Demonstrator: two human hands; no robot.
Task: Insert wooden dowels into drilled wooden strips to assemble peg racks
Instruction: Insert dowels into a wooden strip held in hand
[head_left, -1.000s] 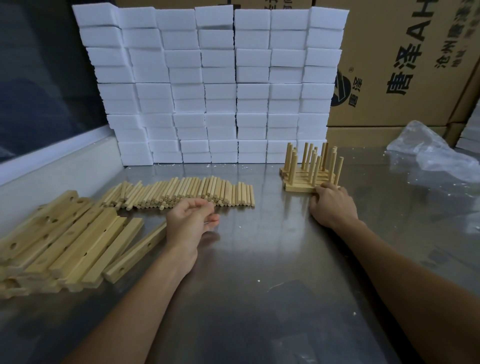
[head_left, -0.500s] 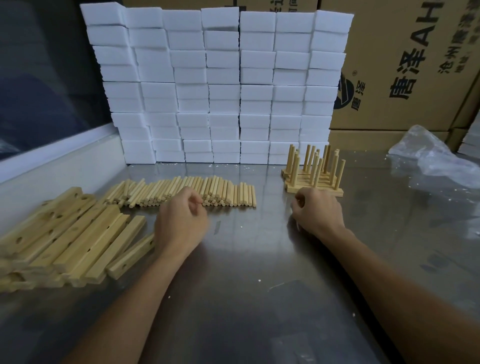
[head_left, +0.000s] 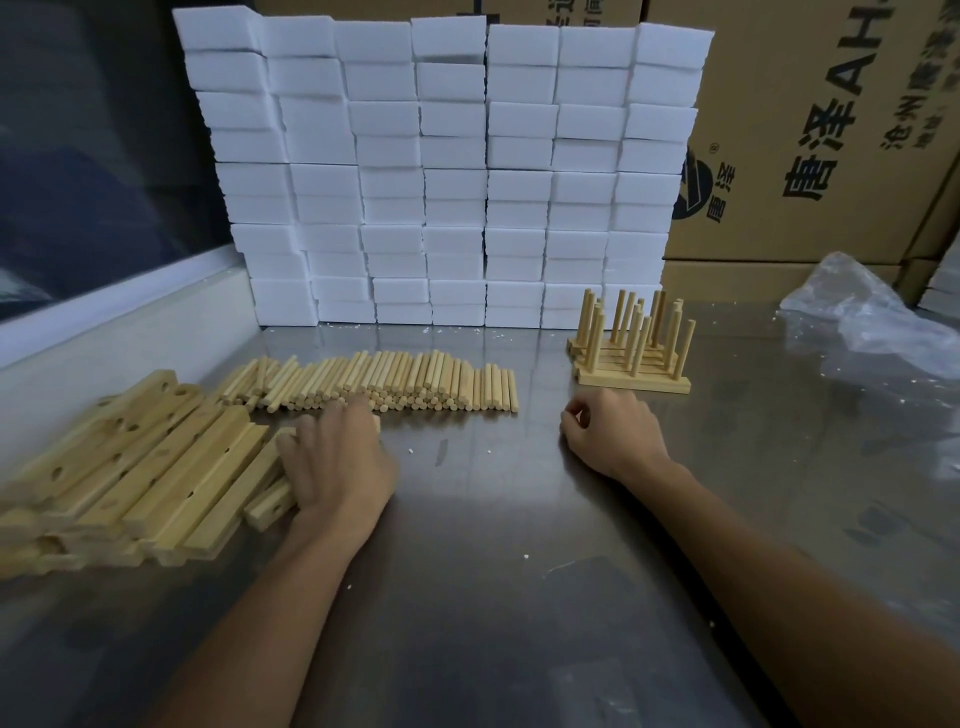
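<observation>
Fetching the next strip. Our left hand (head_left: 332, 462) rests, fingers spread, on the nearest drilled strip (head_left: 267, 501) at the pile's edge, below the row of loose dowels (head_left: 384, 387) on the tabletop (head_left: 519, 545). Our right hand (head_left: 613, 436) lies loosely curled and holds nothing, near the finished racks (head_left: 631, 353). We should slide one strip clear and turn its holes upward.

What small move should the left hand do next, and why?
Probably lift one drilled strip from the pile: the left hand already rests on the pile's right edge, the right hand holds nothing, and the finished racks stand aside.
</observation>
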